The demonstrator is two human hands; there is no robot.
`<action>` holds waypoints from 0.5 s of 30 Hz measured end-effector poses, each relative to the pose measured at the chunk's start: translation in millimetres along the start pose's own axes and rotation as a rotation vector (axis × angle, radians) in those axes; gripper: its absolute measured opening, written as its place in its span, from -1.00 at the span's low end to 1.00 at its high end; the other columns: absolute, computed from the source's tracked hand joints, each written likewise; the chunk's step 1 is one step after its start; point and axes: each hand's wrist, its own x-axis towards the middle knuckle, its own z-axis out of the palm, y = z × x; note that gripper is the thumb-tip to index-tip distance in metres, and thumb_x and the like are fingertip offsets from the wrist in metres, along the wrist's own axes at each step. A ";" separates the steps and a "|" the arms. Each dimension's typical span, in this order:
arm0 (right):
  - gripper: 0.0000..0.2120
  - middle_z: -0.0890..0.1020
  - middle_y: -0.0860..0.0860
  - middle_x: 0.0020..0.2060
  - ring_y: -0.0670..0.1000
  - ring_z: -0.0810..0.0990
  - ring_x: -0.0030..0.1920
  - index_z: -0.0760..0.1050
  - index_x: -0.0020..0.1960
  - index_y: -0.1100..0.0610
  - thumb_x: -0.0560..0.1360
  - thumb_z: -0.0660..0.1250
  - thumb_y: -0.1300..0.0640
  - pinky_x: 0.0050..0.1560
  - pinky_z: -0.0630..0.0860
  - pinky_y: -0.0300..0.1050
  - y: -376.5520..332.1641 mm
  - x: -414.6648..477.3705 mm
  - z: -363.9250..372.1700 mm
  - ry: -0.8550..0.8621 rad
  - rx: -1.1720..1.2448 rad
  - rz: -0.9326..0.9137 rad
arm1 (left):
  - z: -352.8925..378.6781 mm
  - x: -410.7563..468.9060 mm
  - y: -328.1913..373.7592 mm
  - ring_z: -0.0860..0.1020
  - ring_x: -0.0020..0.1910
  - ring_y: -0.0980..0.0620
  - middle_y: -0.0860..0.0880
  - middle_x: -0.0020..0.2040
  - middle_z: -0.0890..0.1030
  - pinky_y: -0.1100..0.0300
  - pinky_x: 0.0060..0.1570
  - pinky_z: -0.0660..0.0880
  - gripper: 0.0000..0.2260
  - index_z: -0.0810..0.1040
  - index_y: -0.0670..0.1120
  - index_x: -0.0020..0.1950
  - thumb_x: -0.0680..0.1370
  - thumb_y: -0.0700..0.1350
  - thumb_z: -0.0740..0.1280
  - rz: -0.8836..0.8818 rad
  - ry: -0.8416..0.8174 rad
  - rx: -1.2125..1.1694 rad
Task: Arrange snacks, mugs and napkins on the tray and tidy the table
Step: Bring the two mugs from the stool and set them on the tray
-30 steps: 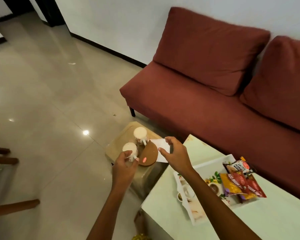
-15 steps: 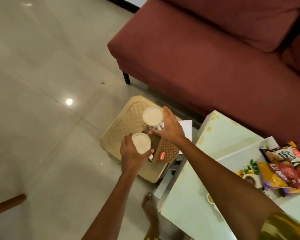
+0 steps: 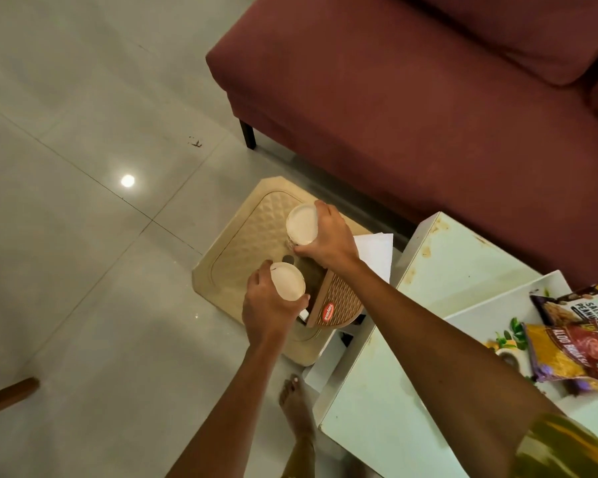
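I judged it half done: colourful foil snack packets (image 3: 567,343) lay on the white rectangular tray (image 3: 480,305) at four o'clock, while my left hand (image 3: 270,305) gripped the near cream ceramic mug (image 3: 288,281) and my right hand (image 3: 328,243) the far cream ceramic mug (image 3: 301,225) above the beige plastic stool (image 3: 252,243), neither yet on the tray.

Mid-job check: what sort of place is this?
Probably a home living room: a maroon sofa, a glossy tiled floor, and a low white table bearing a tray of snack packets, beside a beige stool. The left hand grips the near mug, the right hand the far mug.
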 end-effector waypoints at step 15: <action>-0.12 0.45 0.07 0.27 0.06 0.41 0.22 0.25 0.35 0.15 0.17 0.57 -0.08 0.10 0.36 -0.15 -29.2 -22.4 -71.2 0.155 0.255 -0.038 | -62.6 -3.2 32.5 0.54 0.09 -0.13 -0.14 0.17 0.55 -0.04 0.01 0.56 -0.25 0.40 -0.09 0.29 0.19 0.14 0.55 0.095 0.069 0.068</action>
